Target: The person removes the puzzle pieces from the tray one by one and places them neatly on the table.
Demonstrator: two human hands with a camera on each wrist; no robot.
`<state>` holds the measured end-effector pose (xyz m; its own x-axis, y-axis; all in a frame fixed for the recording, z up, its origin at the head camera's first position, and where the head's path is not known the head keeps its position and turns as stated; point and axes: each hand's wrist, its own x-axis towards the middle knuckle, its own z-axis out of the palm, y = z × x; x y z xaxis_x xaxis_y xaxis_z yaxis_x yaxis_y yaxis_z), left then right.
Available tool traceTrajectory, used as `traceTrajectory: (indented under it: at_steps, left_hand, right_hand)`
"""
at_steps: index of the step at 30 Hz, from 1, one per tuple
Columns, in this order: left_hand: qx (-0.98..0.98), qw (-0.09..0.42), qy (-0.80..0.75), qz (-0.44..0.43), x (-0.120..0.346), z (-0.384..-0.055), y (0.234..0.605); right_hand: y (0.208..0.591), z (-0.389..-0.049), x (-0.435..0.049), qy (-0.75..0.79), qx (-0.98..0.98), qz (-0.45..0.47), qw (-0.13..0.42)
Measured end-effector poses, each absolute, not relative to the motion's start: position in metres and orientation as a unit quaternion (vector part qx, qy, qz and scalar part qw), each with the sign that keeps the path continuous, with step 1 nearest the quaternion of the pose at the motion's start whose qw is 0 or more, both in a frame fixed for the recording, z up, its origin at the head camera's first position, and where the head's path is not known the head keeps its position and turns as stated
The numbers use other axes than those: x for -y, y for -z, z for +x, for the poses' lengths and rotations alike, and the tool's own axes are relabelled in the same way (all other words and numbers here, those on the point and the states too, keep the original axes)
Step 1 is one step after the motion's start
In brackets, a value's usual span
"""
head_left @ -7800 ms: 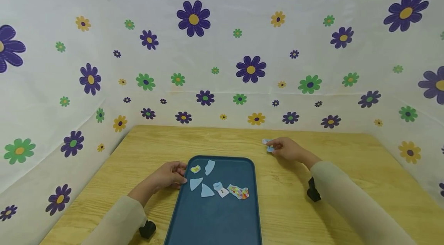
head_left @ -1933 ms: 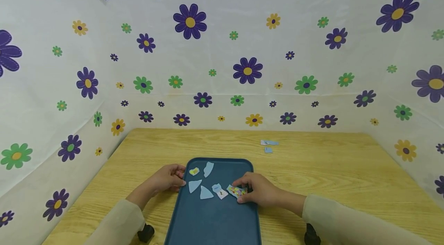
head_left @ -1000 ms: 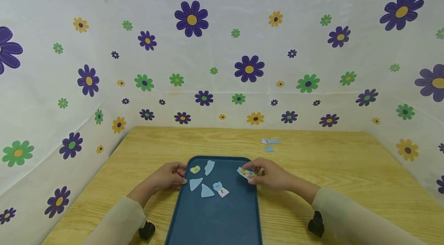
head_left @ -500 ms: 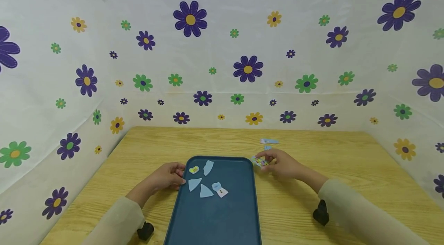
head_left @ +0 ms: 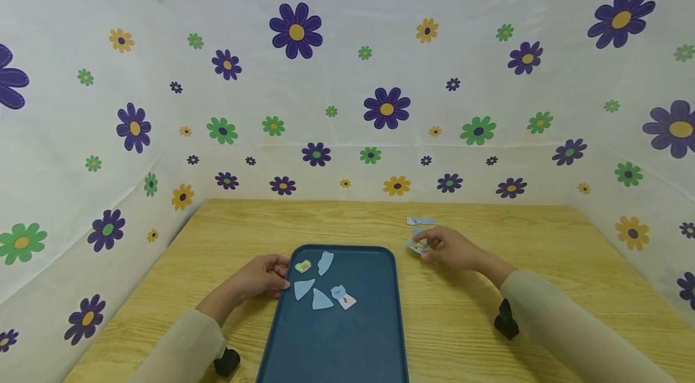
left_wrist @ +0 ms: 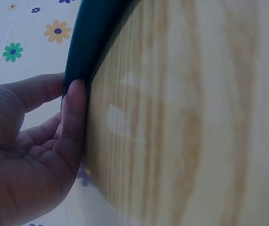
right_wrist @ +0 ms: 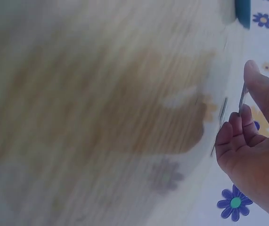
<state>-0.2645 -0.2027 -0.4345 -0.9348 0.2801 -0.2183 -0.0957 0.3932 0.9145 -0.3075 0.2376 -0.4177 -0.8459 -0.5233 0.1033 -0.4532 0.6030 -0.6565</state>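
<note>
My right hand [head_left: 455, 249] pinches a multicoloured puzzle piece [head_left: 414, 246] between thumb and fingertips, to the right of the tray's far corner. In the right wrist view that flat piece [right_wrist: 242, 98] shows edge-on. Just beyond it, a light blue piece [head_left: 417, 231] is partly hidden by the hand. At the left side of the dark blue tray [head_left: 333, 347], my left hand [head_left: 259, 279] grips the rim, thumb against fingers in the left wrist view. Lying on the tray are a yellow piece [head_left: 303, 266], a blue-and-pink pair [head_left: 344, 297] and several light blue pieces [head_left: 321, 300].
Farther back on the wooden table [head_left: 488, 286] lies a pale pink and blue strip of pieces [head_left: 420, 221]. A white cloth with printed flowers [head_left: 347, 69] surrounds the table at the back and sides.
My right hand took the multicoloured piece off the tray and carried it right and away, over the table near the small blue piece. The left hand stays on the tray rim.
</note>
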Motion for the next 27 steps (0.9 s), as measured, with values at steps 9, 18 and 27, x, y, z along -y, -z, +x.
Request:
traceTrajectory:
  at_steps: [9,18,27]
  left_hand:
    - [-0.815,0.177,-0.549,0.062,0.203,-0.263,0.434]
    - [-0.811,0.183,-0.551,0.07,0.205,-0.264,0.435]
    - [-0.814,0.18,-0.549,0.065,0.205,-0.265,0.435]
  right_hand:
    - [0.424,-0.324,-0.247,0.359,-0.888,-0.276,0.075]
    - [0.422,-0.333,-0.25,0.334,-0.898,-0.272,0.084]
    - [0.425,-0.341,-0.254,0.332,-0.896,-0.278,0.099]
